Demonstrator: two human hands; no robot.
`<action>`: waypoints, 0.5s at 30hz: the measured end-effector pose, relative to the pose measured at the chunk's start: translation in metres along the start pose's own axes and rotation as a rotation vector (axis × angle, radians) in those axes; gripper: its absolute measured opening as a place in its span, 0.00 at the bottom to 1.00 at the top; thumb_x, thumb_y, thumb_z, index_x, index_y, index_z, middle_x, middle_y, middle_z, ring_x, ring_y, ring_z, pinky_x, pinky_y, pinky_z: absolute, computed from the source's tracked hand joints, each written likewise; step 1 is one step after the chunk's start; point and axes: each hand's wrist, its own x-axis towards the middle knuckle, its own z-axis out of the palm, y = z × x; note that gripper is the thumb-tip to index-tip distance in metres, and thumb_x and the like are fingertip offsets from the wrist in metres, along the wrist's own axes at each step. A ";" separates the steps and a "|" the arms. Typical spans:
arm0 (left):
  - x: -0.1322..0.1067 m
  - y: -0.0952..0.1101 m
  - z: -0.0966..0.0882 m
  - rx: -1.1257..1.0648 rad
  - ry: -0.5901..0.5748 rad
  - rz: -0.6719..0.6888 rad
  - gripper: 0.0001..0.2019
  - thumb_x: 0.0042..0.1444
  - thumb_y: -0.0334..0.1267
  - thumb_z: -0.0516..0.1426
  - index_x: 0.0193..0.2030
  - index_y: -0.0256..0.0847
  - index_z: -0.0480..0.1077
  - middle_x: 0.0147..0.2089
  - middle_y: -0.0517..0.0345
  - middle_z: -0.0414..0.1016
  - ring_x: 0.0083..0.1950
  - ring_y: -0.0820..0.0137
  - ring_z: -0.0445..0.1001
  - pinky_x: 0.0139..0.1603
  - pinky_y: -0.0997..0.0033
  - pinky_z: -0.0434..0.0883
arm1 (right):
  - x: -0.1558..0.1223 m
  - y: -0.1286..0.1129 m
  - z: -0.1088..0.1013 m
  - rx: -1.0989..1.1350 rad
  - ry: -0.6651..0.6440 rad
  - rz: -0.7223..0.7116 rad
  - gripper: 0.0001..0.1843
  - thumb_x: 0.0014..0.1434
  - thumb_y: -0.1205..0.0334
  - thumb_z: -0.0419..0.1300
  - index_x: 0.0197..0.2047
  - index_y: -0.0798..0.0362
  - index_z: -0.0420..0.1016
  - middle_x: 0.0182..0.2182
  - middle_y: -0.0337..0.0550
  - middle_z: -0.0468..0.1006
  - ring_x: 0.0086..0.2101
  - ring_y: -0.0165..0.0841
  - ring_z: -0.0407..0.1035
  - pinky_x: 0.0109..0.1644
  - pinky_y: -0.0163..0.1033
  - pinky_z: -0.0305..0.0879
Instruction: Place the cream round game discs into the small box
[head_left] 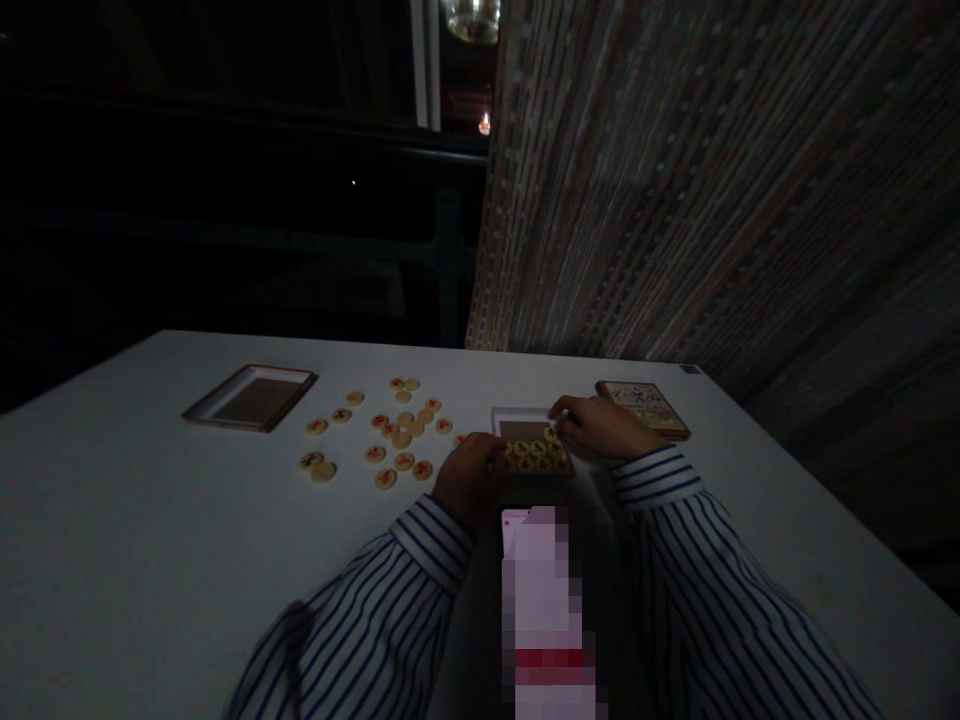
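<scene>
A shallow open box (498,415) stands in front of me, with rows of round wooden Chinese chess pieces (523,449) in its near part. My left hand (472,472) is at the box's left side, its fingers curled together at the edge; what they grip, if anything, is hidden. From the right, my right hand (600,426) reaches over the box's far right corner with bent fingers. Its fingertips close on a Chinese chess piece (550,433) just above the rows. Left of the box, more loose pieces (403,461) lie scattered, some with red characters, some blank side up.
An empty shallow tray or lid (255,400) lies at the white table's (225,530) far left. A printed box (643,408) sits at the right, behind my right hand. A phone (540,590) with a lit screen is near my body. A string curtain (600,180) hangs beyond the table.
</scene>
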 end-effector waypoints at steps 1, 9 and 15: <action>0.000 0.000 0.000 0.000 0.005 0.002 0.08 0.51 0.27 0.50 0.36 0.38 0.69 0.35 0.52 0.74 0.38 0.69 0.73 0.40 0.66 0.72 | 0.000 -0.001 -0.001 0.004 0.003 -0.006 0.15 0.57 0.59 0.49 0.46 0.50 0.70 0.36 0.45 0.77 0.38 0.35 0.70 0.41 0.36 0.60; 0.001 0.001 0.000 0.033 -0.039 -0.009 0.09 0.50 0.27 0.51 0.36 0.38 0.69 0.36 0.53 0.75 0.40 0.68 0.73 0.41 0.67 0.71 | -0.003 -0.010 -0.009 -0.040 0.076 -0.059 0.15 0.58 0.60 0.48 0.45 0.51 0.70 0.36 0.45 0.78 0.38 0.35 0.71 0.42 0.37 0.60; 0.003 0.006 -0.005 0.028 -0.021 -0.040 0.09 0.51 0.27 0.51 0.36 0.37 0.70 0.36 0.53 0.75 0.39 0.69 0.73 0.41 0.67 0.71 | -0.007 -0.018 -0.015 -0.036 0.139 -0.086 0.17 0.59 0.57 0.47 0.48 0.52 0.68 0.41 0.46 0.77 0.41 0.36 0.70 0.44 0.37 0.60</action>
